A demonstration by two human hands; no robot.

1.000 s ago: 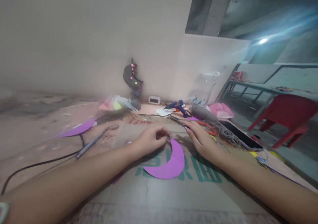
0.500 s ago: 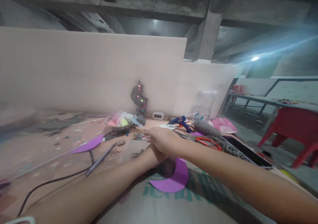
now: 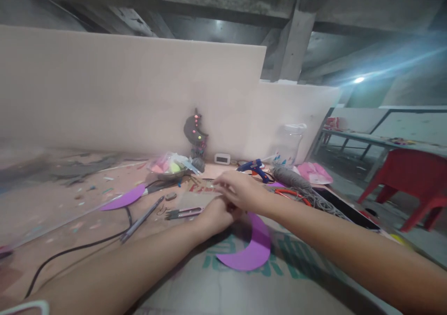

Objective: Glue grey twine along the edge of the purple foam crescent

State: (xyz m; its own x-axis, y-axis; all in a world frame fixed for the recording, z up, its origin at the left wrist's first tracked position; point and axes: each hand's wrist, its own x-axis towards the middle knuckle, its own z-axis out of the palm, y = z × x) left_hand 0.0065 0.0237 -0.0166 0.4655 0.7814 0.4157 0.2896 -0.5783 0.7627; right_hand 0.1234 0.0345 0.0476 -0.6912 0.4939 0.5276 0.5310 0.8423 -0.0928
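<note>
My left hand [image 3: 215, 216] rests on the cardboard sheet [image 3: 216, 287] at the top tip of a purple foam crescent [image 3: 252, 252]. Its fingers are hidden under my right hand. My right hand [image 3: 240, 190] hovers just above it, crossed over to the left, with its fingers stretched out and nothing in them. Small grey thread snips [image 3: 183, 212] lie on the table just left of both hands.
A second purple crescent [image 3: 124, 198], a pen [image 3: 141, 219] and a black cable [image 3: 80, 249] lie at the left. Behind are a bowl of pompoms [image 3: 166, 169], a blue glue gun [image 3: 254, 167], twine [image 3: 289, 178], orange scissors [image 3: 291, 194] and a jar [image 3: 289, 145]. A red chair [image 3: 415, 180] stands at the right.
My right hand swung from the right side across and over my left hand. The thread snips now lie left of the hands. The view has tilted upward.
</note>
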